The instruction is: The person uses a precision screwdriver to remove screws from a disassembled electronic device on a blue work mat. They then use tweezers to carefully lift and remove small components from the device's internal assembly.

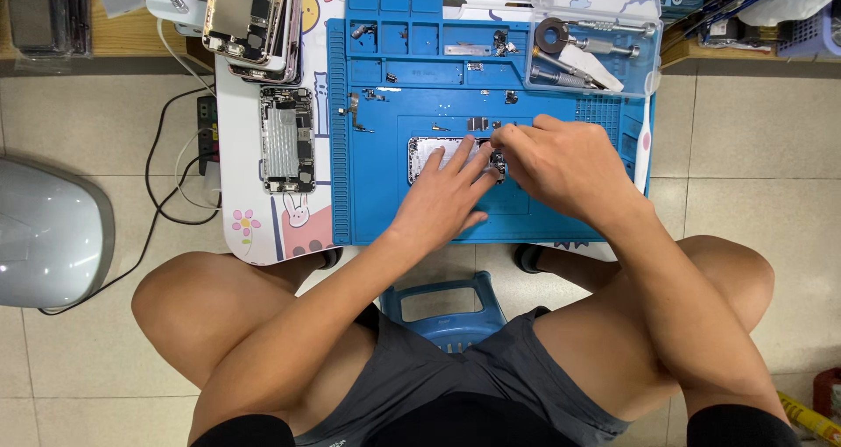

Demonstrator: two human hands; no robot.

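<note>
Blue mat (pixel 377 193) bears opened phone (pixel 429 156); both hands on it.

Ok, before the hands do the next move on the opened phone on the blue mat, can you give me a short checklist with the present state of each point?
1. Opened phone lies flat on the blue mat: ok.
2. Left hand rests on the phone to steady it: ok, the fingers lie across it.
3. Right hand has its fingertips at the right end of the phone: ok; whether it pinches a tool or a part, cannot tell.
4. Small loose parts stay on the mat, away from both hands: ok.
5. Clear tray of tools sits within the mat's far right corner: ok.
6. Second opened phone lies apart, left of the mat: ok.
</note>
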